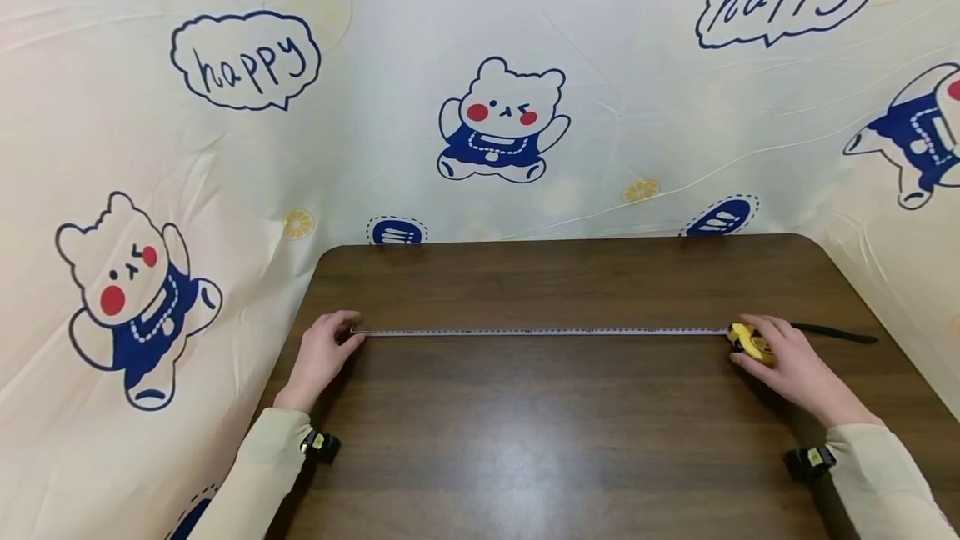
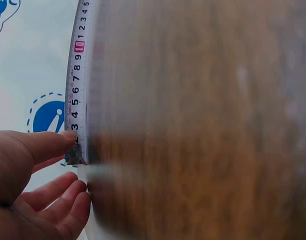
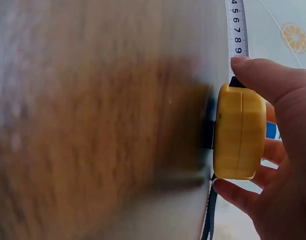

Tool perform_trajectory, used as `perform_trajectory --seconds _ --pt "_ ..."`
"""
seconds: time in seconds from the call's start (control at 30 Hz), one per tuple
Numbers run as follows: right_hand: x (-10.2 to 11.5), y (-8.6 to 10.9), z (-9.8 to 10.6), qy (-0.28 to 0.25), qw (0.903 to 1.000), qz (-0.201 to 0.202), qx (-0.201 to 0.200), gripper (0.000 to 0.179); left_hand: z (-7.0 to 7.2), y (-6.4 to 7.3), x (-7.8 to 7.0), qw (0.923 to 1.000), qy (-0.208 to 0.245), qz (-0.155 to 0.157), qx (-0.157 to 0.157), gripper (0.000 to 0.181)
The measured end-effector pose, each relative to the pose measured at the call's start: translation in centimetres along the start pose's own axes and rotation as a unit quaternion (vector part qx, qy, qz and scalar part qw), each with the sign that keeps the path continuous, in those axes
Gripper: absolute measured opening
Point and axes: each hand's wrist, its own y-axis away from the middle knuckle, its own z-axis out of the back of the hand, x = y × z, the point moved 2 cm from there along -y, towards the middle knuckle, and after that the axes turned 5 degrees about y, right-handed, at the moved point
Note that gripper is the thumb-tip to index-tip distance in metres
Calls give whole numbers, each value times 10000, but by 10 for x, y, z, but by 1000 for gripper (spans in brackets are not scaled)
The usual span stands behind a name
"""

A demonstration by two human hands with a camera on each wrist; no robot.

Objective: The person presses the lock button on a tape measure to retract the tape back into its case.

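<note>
A yellow tape measure (image 1: 752,345) sits at the right of the table, with my right hand (image 1: 795,365) gripping its case. From it the white metal blade (image 1: 540,332) runs straight left across the tabletop. At the far end my left hand (image 1: 321,354) pinches the blade's tip. In the left wrist view the thumb lies on the blade (image 2: 77,90) near the 2 and 3 marks, just above the end hook. The right wrist view has the yellow case (image 3: 240,135) held by curled fingers, the thumb tip touching the blade by its mouth.
A brown wood-grain table (image 1: 525,423) with rounded far corners lies under both hands. Behind and beside it hangs a pale cloth (image 1: 375,107) printed with bears and "happy" bubbles. A black strap (image 1: 840,332) trails right from the tape measure. Each wrist bears a small black camera.
</note>
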Motion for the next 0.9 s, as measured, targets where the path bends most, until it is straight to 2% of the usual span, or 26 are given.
perform_trajectory --seconds 0.13,0.3,0.63,0.9 --pt "-2 1 1 1 9999 63 96 64 1 -3 3 9998 -132 -167 -66 28" --pt "-4 0 3 7 9997 186 175 65 3 -6 3 9993 -257 -255 0 20" --pt "-7 0 7 12 9981 602 119 72 5 -8 1 9993 -336 -88 164 15" --pt "-7 3 8 -20 9955 939 -95 72 8 -6 1 9988 -436 -163 150 11"
